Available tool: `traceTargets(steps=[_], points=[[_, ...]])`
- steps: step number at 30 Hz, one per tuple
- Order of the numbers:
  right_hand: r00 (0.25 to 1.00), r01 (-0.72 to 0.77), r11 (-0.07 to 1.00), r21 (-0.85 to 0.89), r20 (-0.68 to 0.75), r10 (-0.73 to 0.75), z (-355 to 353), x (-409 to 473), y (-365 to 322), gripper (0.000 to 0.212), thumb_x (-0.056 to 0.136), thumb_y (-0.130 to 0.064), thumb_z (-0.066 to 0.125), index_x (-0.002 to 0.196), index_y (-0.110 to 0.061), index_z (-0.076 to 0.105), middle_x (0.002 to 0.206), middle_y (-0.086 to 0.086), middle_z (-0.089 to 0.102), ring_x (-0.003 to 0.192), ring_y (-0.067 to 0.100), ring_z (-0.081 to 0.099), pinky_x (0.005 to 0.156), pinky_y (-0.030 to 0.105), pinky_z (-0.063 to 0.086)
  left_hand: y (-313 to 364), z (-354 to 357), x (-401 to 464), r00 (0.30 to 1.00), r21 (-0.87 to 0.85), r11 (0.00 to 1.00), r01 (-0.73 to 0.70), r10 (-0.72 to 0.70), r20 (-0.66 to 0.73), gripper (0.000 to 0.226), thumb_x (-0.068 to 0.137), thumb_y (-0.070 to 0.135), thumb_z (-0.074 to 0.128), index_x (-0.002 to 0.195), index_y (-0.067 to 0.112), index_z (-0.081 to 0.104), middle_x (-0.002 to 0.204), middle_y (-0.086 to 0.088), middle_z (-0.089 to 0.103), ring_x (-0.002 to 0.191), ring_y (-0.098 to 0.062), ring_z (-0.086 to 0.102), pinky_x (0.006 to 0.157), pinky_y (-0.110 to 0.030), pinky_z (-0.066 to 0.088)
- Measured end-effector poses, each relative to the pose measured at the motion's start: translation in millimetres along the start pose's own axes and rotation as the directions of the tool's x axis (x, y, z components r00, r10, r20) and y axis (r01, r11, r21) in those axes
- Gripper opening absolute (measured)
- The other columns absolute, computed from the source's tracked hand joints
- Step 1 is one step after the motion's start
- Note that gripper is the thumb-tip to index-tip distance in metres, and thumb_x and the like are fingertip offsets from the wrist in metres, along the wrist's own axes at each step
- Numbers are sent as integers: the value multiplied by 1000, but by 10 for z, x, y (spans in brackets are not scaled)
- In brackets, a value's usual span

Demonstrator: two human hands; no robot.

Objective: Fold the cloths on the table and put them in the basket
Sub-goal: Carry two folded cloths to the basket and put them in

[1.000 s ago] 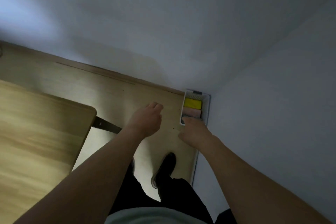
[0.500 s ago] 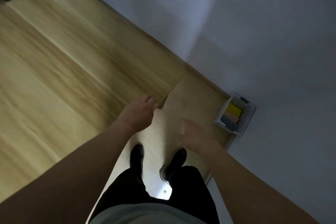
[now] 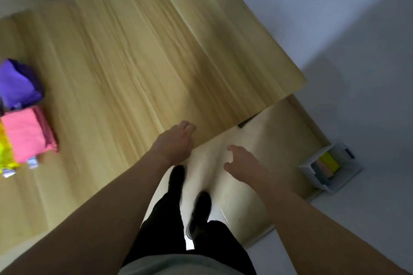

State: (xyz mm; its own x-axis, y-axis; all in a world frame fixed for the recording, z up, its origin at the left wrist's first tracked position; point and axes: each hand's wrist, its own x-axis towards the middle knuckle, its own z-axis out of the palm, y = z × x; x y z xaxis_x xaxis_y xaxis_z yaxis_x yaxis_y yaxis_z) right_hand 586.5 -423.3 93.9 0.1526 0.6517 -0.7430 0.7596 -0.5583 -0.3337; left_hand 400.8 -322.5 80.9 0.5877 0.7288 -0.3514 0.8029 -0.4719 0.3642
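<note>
Standing at the wooden table (image 3: 138, 56), I hold my left hand (image 3: 173, 144) and right hand (image 3: 242, 164) loose and empty; purple cloth (image 3: 19, 85), pink cloth (image 3: 28, 134) lie far left, white basket (image 3: 330, 171) on floor.

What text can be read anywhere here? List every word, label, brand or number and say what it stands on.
None can be read.
The small white tags at the edge of the pink cloth and the yellow cloth are too blurred.
The basket shows no print.

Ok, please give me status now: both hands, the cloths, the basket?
Left hand and right hand open, holding nothing. Purple cloth, pink cloth wait on table. Basket on floor holds folded cloths.
</note>
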Motion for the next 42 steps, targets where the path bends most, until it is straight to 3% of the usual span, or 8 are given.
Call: traceTargets(steps=[6, 16, 18, 21, 23, 32, 37, 42], points=[[999, 47, 998, -35, 29, -46, 601, -104, -581, 63, 89, -24, 51, 148, -19, 30, 147, 6, 37, 129, 23, 43, 103, 33, 39, -733, 49, -596, 994, -38, 993, 108, -108, 1, 41, 98, 22, 38, 139, 15, 39, 140, 1, 40, 122, -23, 48, 94, -42, 46], [998, 59, 998, -9, 14, -59, 1592, 54, -2227, 44, 88, -27, 53, 130, -16, 48, 128, 5, 52, 120, 26, 51, 97, 36, 44, -2272, -166, -1317, 997, 2, 998, 62, -62, -34, 42, 92, 12, 42, 135, 10, 45, 134, -6, 46, 113, -26, 53, 93, -41, 47], [996, 72, 997, 16, 47, -72, 1814, 110, -2652, 52, 90, -25, 52, 141, -17, 41, 137, 7, 46, 122, 24, 48, 98, 33, 43, -2769, -239, -1479, 994, 38, 996, 79, -76, -75, 44, 87, 11, 47, 131, 7, 50, 130, -10, 50, 110, -31, 54, 92, -44, 46], [993, 76, 994, 72, 83, -82, 2060, 216, -3213, 53, 93, -24, 52, 144, -19, 38, 130, 1, 46, 109, 20, 54, 80, 23, 46, -3433, -321, -1712, 974, 64, 983, 175, -163, -159, 43, 77, 16, 45, 117, 6, 58, 114, -13, 58, 98, -36, 59, 83, -44, 48], [992, 88, 990, 107, 80, -97, 2184, 340, -3530, 51, 91, -22, 53, 140, -17, 42, 123, 0, 49, 109, 22, 55, 88, 32, 49, -3749, -355, -1862, 962, 77, 975, 208, -189, -198, 45, 75, 23, 39, 113, 9, 59, 112, -10, 59, 96, -35, 59, 81, -42, 47], [986, 87, 977, 196, -155, -57, 2538, 1014, -4721, 52, 93, -32, 53, 137, -8, 40, 129, 11, 48, 122, 28, 46, 98, 36, 38, -4777, -323, -2135, 763, -164, 856, 491, -513, -393, 40, 78, 12, 49, 117, 10, 56, 125, -11, 54, 108, -37, 52, 87, -46, 44], [967, -14, 986, 163, -249, 54, 2601, 1351, -5080, 70, 86, -41, 59, 142, -8, 34, 141, 14, 40, 130, 36, 40, 108, 47, 33, -5015, -331, -1974, 809, -72, 878, 473, -466, -358, 50, 76, 12, 61, 125, 7, 53, 118, -16, 56, 110, -43, 51, 94, -52, 44], [973, -78, 968, 239, -192, 126, 2601, 1466, -5167, 58, 69, -41, 57, 118, -11, 53, 116, 11, 60, 108, 33, 59, 93, 47, 49, -5091, -494, -1740, 839, 51, 862, 504, -475, -265, 37, 72, 25, 54, 105, 11, 63, 100, -12, 58, 96, -36, 54, 89, -47, 42]])
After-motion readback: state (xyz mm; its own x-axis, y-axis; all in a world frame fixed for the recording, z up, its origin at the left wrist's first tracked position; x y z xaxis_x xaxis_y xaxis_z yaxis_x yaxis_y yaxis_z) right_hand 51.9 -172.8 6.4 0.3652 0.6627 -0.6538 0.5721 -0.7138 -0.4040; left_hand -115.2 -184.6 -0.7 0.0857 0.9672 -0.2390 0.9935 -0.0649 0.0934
